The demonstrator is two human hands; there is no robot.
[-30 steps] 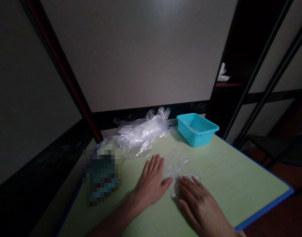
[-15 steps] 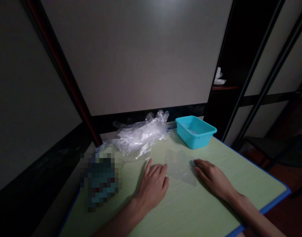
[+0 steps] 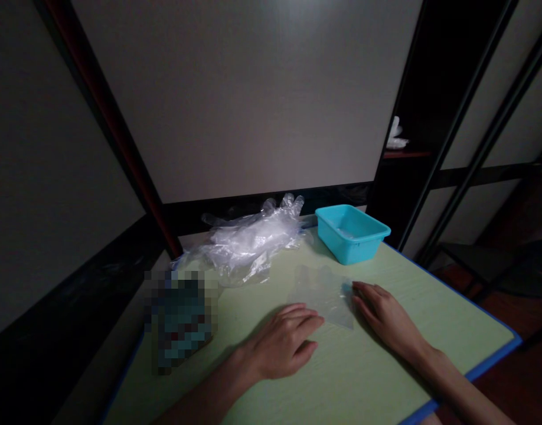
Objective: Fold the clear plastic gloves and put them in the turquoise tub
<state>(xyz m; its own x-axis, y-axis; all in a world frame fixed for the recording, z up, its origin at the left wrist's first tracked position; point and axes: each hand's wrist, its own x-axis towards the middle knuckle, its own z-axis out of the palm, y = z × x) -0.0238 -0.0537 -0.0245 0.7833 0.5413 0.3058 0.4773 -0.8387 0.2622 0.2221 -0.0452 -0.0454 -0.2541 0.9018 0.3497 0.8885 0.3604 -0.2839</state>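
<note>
Glove (image 3: 324, 292) is lying flat, left hand (image 3: 289, 342) probably steadying it, thumb apart; right hand (image 3: 381, 310) bordering it, can't tell if pinching.

Tall cabinet (image 3: 262, 100) and table (image 3: 363, 375) suggest a home.

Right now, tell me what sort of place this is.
Possibly a room in a home: a green-topped table stands by what looks like a pale wardrobe, with a dark chair to the right.
</note>
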